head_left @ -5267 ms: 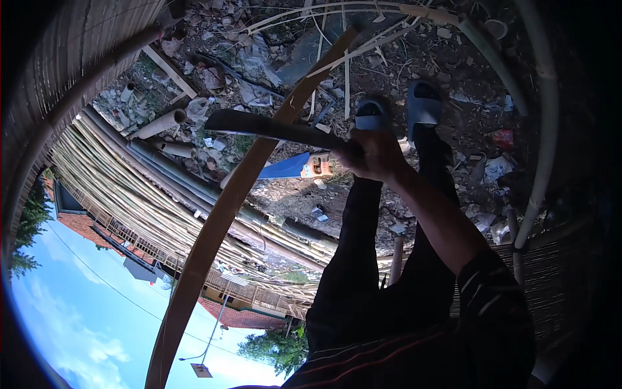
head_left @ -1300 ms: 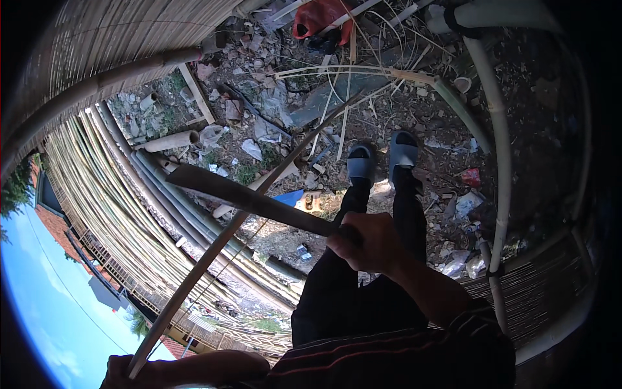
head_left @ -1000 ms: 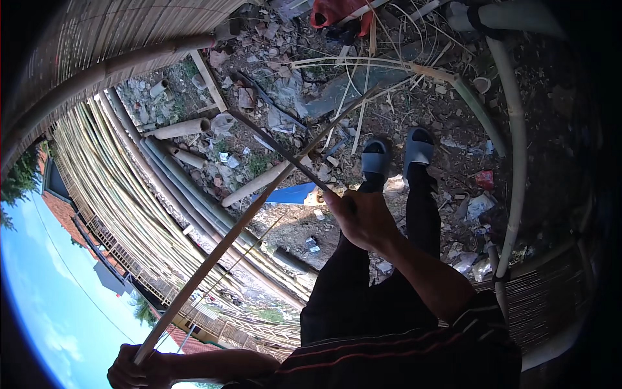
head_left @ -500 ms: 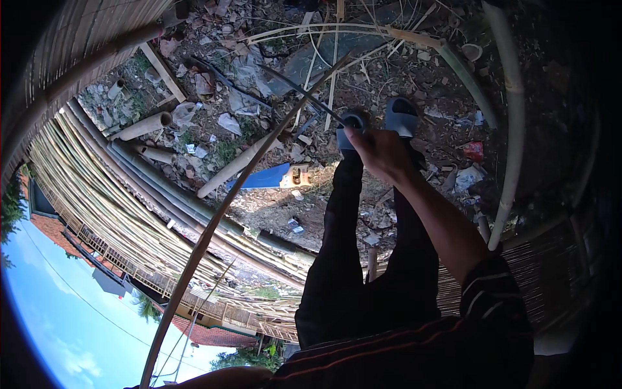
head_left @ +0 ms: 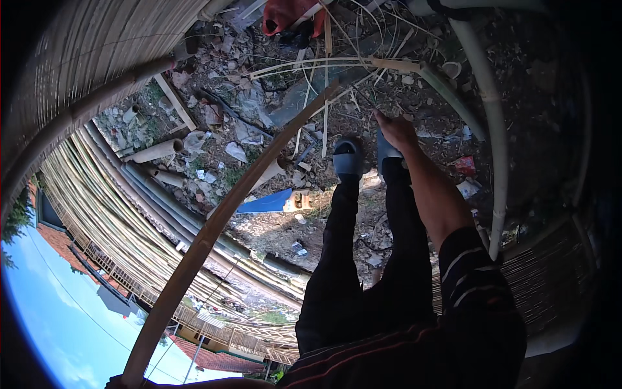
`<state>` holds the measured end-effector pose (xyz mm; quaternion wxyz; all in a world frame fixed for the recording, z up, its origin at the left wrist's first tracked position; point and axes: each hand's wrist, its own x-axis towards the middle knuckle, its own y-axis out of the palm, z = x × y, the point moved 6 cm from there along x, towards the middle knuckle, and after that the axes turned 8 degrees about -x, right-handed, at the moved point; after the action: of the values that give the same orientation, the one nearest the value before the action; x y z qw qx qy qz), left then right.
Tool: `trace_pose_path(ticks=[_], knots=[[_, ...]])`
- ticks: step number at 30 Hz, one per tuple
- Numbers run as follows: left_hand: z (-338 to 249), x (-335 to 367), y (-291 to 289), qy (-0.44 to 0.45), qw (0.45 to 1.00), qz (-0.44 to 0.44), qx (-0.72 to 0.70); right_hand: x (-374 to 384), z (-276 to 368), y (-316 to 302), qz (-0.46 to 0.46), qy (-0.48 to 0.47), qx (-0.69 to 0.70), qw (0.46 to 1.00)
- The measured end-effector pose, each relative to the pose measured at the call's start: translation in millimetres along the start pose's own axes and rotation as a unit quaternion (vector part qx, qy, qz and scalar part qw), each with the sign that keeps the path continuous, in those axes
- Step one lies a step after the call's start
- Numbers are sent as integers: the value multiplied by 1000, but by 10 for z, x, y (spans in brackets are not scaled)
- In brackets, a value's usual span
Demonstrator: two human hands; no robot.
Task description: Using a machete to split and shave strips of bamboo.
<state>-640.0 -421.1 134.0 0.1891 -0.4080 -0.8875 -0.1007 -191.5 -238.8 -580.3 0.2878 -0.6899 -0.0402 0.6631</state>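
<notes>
A long brown bamboo strip (head_left: 214,223) slants across the view from the lower left up to the middle, held off the ground. At its low end, on the bottom edge, my left hand (head_left: 115,382) shows only as a dark sliver closed round it. My right hand (head_left: 396,133) is closed on a long knife, above my right sandal. The dark, thin knife blade (head_left: 366,98) points up and left from my fist, seen nearly end-on, just right of the strip's far tip. Its handle is hidden in my fingers.
A handsaw (head_left: 269,202) with a blue blade lies left of my feet. A split bamboo pole (head_left: 447,91) curves ahead, with pale slivers about it. Bamboo poles (head_left: 129,214) are stacked at left; an upright pole (head_left: 495,142) stands right. A red bag (head_left: 291,16) lies far ahead.
My right hand with the knife has moved right, and its blade no longer crosses the strip. The strip has shifted and looks wider. The view has tilted, bringing the red bag into sight.
</notes>
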Motion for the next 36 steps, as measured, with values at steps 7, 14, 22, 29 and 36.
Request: trace_pose_path(ticks=[7, 14, 22, 29, 36], knots=[[365, 26, 679, -38, 880, -90, -464, -1666, -10, -383, -100, -75, 130, 984], [319, 24, 448, 132, 965, -228, -15, -3693, 1085, -740, -19, -407, 240, 881], [276, -84, 208, 109, 969, -200, -98, -3595, 1483, -313, 20, -400, 249, 882], [268, -224, -290, 61, 967, -215, -121, -3581, 1518, -238, -45, -589, 127, 797], [289, -230, -528, 12, 970, -197, -143, -3307, 1549, -264, -111, -589, 108, 793]])
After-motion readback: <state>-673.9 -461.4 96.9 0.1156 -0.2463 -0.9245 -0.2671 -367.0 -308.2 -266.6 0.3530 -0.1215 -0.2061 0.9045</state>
